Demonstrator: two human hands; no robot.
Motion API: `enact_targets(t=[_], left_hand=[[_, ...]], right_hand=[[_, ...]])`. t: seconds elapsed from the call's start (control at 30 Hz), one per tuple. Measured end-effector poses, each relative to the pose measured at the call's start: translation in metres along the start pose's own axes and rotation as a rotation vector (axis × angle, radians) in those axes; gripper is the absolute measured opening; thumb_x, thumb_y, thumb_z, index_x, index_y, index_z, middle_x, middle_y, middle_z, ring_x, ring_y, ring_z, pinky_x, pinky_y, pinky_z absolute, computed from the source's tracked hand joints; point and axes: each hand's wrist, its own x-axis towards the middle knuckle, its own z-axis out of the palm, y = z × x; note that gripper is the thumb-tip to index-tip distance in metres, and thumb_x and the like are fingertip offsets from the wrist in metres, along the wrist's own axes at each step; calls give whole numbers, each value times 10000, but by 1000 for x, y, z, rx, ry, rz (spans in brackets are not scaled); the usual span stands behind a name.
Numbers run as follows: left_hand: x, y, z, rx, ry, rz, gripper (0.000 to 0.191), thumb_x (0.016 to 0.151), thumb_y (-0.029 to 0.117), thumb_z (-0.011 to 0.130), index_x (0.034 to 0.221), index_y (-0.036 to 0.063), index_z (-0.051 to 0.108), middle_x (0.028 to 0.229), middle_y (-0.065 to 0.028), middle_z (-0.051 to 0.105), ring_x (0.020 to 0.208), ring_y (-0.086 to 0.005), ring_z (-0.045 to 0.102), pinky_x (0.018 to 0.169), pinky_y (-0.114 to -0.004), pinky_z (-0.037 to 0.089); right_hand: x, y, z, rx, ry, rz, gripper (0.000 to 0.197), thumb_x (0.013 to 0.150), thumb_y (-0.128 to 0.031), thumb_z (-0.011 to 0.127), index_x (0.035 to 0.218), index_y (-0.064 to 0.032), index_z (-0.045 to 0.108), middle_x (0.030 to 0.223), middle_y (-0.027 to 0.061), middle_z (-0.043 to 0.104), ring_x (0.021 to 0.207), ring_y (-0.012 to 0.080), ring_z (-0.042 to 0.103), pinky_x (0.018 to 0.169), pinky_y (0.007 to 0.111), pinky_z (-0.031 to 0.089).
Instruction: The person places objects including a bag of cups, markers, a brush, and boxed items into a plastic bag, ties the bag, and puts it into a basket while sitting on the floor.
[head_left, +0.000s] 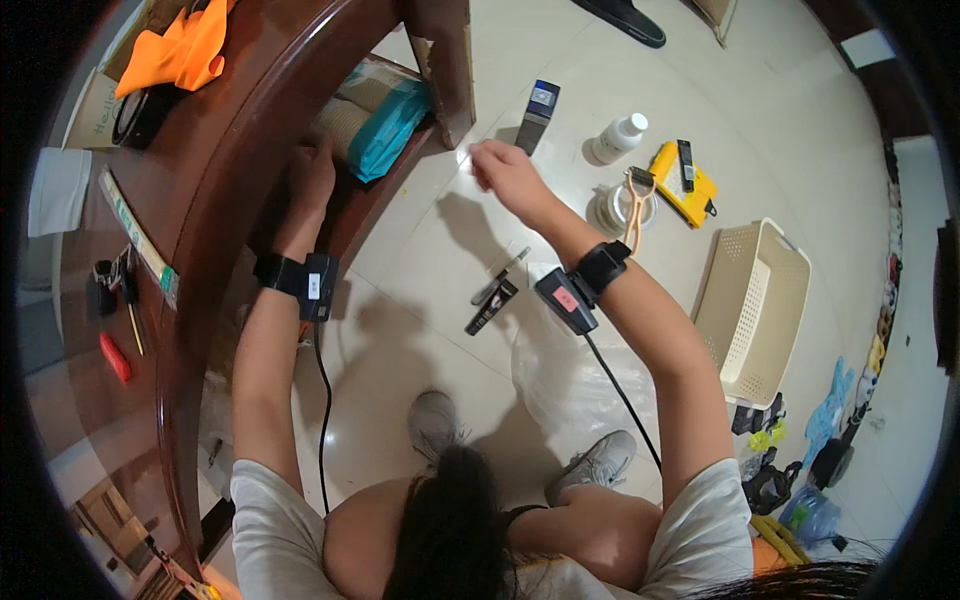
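My left hand (313, 178) reaches under the tabletop edge onto the lower wooden shelf (375, 214). It is beside a plastic-wrapped pack of ribbed, cup-like stacks (390, 131), partly teal. Shadow hides the left fingers, so I cannot tell whether they touch the pack. My right hand (504, 171) hovers over the tiled floor with its fingers loosely curled, and nothing shows in it. Just beyond it a dark blue and grey box (537, 116) stands on the floor. Each wrist wears a black strap with a cabled device.
Left is the glossy table (225, 150) with an orange cloth (180, 52) and keys (112, 277). On the floor are a white bottle (619, 139), a peeler (637, 202) over a round container, a yellow case (682, 184), a black tube (491, 307) and a beige basket (712, 292).
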Motion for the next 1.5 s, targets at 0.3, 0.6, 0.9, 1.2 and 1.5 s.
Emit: enact_targets(t=[0.3, 0.6, 0.9, 1.2, 1.5], left_hand=[[-171, 3, 73, 149, -612, 377, 252, 839, 226, 545, 762, -14, 559, 696, -175, 592, 623, -221, 542, 632, -352, 451], [-291, -20, 142, 351, -1078, 327, 485, 761, 410, 649, 928, -36, 562, 826, -195, 611, 778, -276, 600, 698, -350, 471], [-297, 8, 180, 137, -778, 117, 562, 716, 526, 644, 823, -18, 551, 747, -195, 610, 736, -277, 615, 636, -345, 463], [-299, 4, 219, -8, -1147, -117, 515, 692, 448, 686, 838, -43, 631, 740, -140, 636, 677, -226, 615, 608, -323, 463], [-305, 70, 173, -488, -1118, 62, 168, 787, 141, 630, 666, 35, 582, 719, -3, 546, 605, -102, 483, 525, -231, 367]], right_hand=[[-154, 23, -107, -103, 164, 350, 327, 867, -205, 399, 636, 13, 475, 542, 108, 500, 478, 211, 472, 484, 343, 404], [-332, 89, -143, -865, 489, 587, 343, 818, -312, 543, 952, 2, 504, 749, 272, 598, 761, 409, 600, 677, 441, 480], [-343, 112, -149, -905, 920, 690, 629, 841, -419, 497, 1269, 10, 329, 887, 295, 602, 875, 426, 587, 778, 481, 463], [-342, 100, -136, -728, 247, 517, 273, 798, -246, 542, 766, 7, 640, 763, 197, 622, 719, 352, 598, 677, 388, 478], [-337, 17, -137, -877, 451, 232, 213, 755, -242, 622, 718, -32, 614, 724, 124, 608, 653, 294, 582, 607, 378, 468]])
